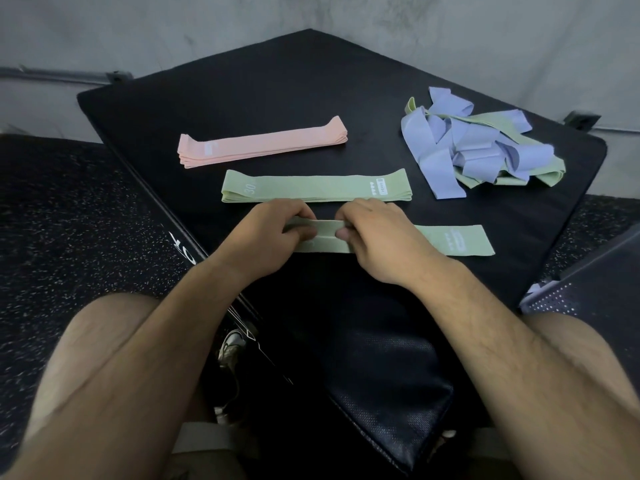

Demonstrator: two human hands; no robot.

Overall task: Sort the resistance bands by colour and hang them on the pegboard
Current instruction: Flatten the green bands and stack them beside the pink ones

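A green resistance band (pixel 453 241) lies flat on the black mat in front of me. My left hand (pixel 266 239) and my right hand (pixel 377 237) both pinch its upper edge near the middle, fingers curled over it. Beyond it lies a flat stack of green bands (pixel 311 187). Farther back sits a neat stack of pink bands (pixel 259 143). At the right rear is a tangled heap of purple bands (pixel 460 143) mixed with green bands (pixel 540 173). No pegboard shows in this view.
The black mat (pixel 242 88) sits in a corner against grey walls (pixel 138 29). Speckled dark flooring (pixel 62 209) lies to the left. A dark perforated panel (pixel 595 282) is at the right edge. My knees frame the bottom.
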